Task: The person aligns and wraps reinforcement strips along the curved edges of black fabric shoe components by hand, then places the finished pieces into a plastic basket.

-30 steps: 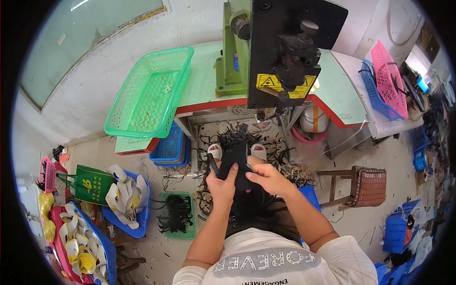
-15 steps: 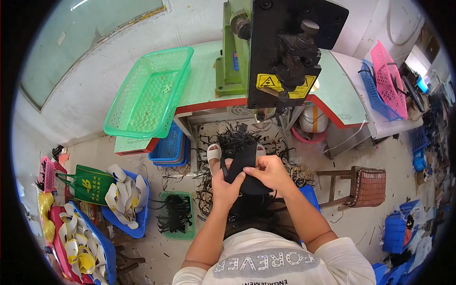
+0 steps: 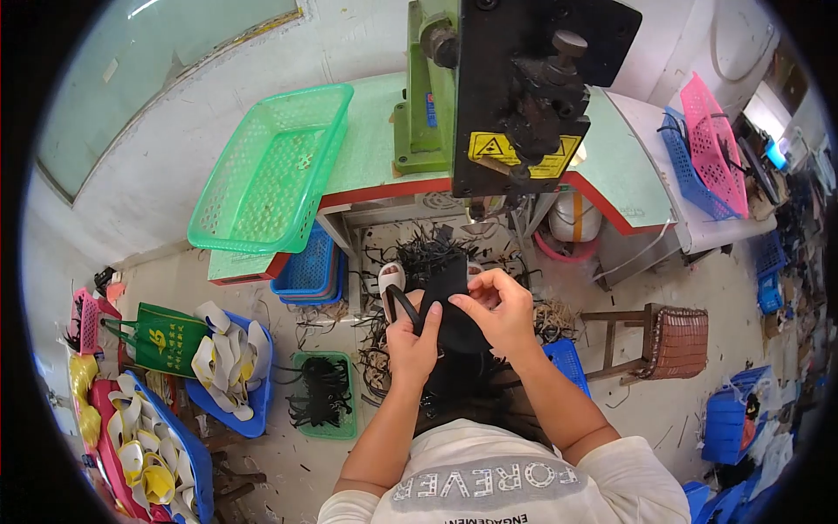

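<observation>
Between my two hands is a flat black sole-shaped piece, with a narrow end pointing away from me and a black strap looping out on its left. My left hand is closed around the left edge and the strap, thumb lying on top. On the other side, my right hand has its thumb and fingers bent at the right edge, in a pinch; what lies between the fingertips is partly hidden. Under the piece, more black material covers my lap.
Ahead stands a green-and-black press machine on a red-edged table. A green basket sits left on it. Black strips litter the floor. A green tray with black straps lies left; a wooden stool stands right.
My right hand has shifted up along the right edge, its fingers more raised. The strap loop on the left now stands out more beside my left hand.
</observation>
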A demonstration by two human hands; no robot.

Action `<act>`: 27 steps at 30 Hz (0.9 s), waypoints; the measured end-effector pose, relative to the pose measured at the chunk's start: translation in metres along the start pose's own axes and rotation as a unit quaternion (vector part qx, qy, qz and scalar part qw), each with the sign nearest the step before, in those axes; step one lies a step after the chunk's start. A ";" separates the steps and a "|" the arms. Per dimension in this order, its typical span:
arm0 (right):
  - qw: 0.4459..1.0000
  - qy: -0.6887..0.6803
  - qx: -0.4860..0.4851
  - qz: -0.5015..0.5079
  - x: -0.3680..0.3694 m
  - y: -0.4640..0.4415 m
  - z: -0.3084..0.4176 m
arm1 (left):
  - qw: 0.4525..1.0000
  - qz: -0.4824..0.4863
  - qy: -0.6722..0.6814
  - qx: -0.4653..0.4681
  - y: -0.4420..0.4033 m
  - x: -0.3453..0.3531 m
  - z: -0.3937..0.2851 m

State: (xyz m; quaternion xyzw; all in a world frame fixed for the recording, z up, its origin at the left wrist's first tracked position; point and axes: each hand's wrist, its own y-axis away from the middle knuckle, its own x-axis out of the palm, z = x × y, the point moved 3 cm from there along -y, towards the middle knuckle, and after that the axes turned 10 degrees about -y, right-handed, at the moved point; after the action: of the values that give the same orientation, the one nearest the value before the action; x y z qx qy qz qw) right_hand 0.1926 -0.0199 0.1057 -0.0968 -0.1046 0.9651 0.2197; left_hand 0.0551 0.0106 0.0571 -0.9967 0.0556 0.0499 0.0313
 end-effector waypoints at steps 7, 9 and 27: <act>0.999 -0.010 -0.024 0.021 -0.005 -0.003 -0.002 | 0.991 0.046 -0.115 -0.055 0.004 -0.005 -0.007; 0.995 -0.016 -0.047 0.081 -0.005 -0.003 -0.003 | 0.995 0.047 -0.079 -0.041 0.003 -0.002 -0.016; 0.994 -0.057 0.046 0.084 -0.013 -0.020 -0.010 | 0.987 0.070 -0.143 0.008 0.002 -0.004 -0.011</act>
State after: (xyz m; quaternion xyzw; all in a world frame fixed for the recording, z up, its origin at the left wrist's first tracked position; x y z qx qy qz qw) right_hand 0.2151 -0.0063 0.1029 -0.0402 -0.0635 0.9879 0.1353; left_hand 0.0520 0.0078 0.0683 -0.9727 0.1207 0.1936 0.0433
